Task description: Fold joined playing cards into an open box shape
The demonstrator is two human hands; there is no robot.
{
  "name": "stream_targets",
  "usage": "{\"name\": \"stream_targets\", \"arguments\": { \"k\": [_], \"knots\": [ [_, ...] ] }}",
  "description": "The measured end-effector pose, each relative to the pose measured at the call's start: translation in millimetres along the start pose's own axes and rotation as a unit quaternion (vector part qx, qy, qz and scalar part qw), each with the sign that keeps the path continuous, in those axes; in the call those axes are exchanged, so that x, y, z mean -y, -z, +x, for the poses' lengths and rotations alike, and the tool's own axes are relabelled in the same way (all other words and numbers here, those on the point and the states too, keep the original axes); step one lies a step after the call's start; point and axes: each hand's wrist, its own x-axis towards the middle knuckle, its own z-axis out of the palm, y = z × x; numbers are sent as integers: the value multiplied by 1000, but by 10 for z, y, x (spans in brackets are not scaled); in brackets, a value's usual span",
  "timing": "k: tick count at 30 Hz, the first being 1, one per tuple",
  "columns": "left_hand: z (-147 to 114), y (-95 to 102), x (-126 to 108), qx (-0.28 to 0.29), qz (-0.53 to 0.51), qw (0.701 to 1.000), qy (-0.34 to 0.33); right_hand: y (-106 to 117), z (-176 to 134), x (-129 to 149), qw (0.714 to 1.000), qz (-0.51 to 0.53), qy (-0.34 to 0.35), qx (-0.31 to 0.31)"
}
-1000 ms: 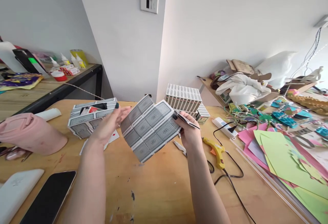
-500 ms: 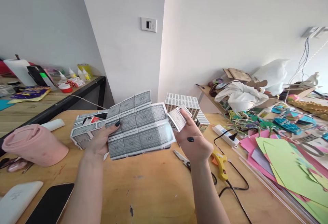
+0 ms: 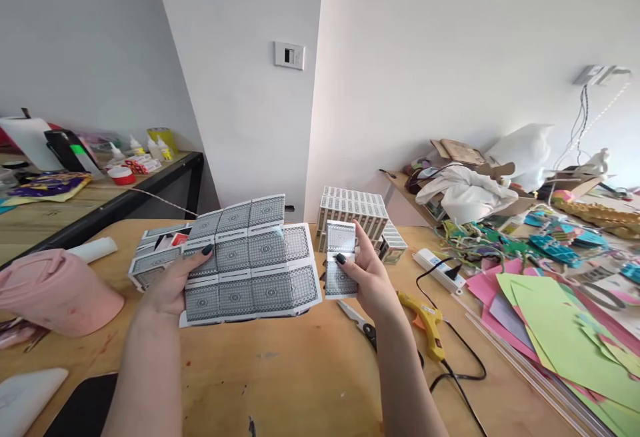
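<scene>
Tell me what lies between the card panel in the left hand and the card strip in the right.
In the head view, only a narrow gap shows between the card panel and the card strip, with the stacked card block behind.

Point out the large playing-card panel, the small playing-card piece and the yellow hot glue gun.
Large playing-card panel [image 3: 253, 260], head view: patterned face, near the middle.
Small playing-card piece [image 3: 338, 284], head view: lower card back.
Yellow hot glue gun [image 3: 429, 322], head view: middle of its body.
</scene>
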Motion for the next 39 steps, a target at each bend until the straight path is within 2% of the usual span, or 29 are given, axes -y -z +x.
{"name": "stream_targets", "arguments": {
  "k": [6, 14, 25, 28, 32, 35, 39],
  "knots": [
    [42, -13, 28, 17, -5, 999, 35, 12, 18, -2, 999, -2, -24, 41],
    [34, -73, 50, -4, -5, 1000, 26, -10, 51, -39, 998, 14, -57, 9],
    [35, -89, 53, 0, 3, 1000, 17, -35, 53, -63, 999, 18, -48, 15],
    [45, -81, 57, -2, 7, 1000, -4, -38, 49, -60, 998, 24, -53, 9],
    [44, -66, 52, 1, 4, 1000, 5, -50, 53, -69, 998, 19, -55, -13],
    [33, -62, 37, -13, 7, 1000, 3, -43, 66, -78, 999, 7, -22, -38],
    [12, -35, -5, -42, 6, 999, 15, 25, 86, -93, 993, -47, 74, -80]
  ]
}}
